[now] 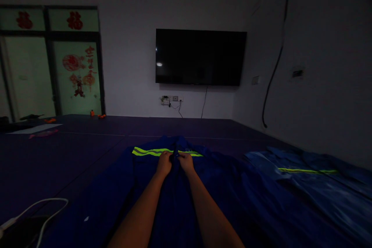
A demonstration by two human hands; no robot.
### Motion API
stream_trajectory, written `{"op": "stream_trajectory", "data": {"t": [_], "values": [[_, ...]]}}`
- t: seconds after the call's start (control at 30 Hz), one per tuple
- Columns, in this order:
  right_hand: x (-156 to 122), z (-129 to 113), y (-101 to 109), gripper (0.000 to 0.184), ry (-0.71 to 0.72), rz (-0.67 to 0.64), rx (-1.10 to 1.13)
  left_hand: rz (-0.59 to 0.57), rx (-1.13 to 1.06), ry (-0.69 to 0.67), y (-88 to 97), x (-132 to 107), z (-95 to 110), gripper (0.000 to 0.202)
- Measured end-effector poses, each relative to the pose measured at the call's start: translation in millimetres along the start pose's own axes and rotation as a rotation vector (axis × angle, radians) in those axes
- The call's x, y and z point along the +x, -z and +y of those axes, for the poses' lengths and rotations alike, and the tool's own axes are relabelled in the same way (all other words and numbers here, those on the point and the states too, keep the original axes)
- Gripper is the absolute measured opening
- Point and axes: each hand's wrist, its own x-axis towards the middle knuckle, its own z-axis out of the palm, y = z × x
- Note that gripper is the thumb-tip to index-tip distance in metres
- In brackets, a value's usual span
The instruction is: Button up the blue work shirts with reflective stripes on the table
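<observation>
A dark blue work jacket (pixel 154 170) with a yellow-green and grey reflective stripe lies spread on the purple surface in front of me. My left hand (pixel 165 162) is closed on the jacket's front edge at its middle, level with the stripe. Right beside it, my right hand (pixel 185 160) pinches the facing front edge. The two hands nearly meet, and the fabric between them is bunched up slightly. Whether a button or other fastener is between the fingers is too dark and small to make out.
A lighter blue garment (pixel 314 186) with a reflective stripe lies at the right. A white cable (pixel 55 200) curls at the lower left beside a dark object. Small orange items (pixel 101 116) lie near the glass door. A television (pixel 200 57) hangs on the far wall.
</observation>
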Motion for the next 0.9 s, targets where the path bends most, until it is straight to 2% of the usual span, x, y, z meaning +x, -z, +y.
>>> {"op": "stream_trajectory", "data": {"t": [0.13, 0.3, 0.6, 0.9], "values": [[-1, -3, 0, 0.023, -0.009, 0.037, -0.045, 0.097, -0.100, 0.083, 0.4, 2, -3, 0.043], [-3, -7, -3, 0.019, 0.023, 0.032, -0.090, 0.137, -0.219, 0.147, 1.2, 4, -5, 0.035], [-2, -16, -9, 0.021, 0.128, -0.037, -0.109, 0.146, -0.328, 0.223, 1.0, 4, -5, 0.035], [-8, -17, -9, 0.019, 0.114, -0.049, -0.193, 0.116, -0.388, 0.270, -2.3, 4, -3, 0.038]]}}
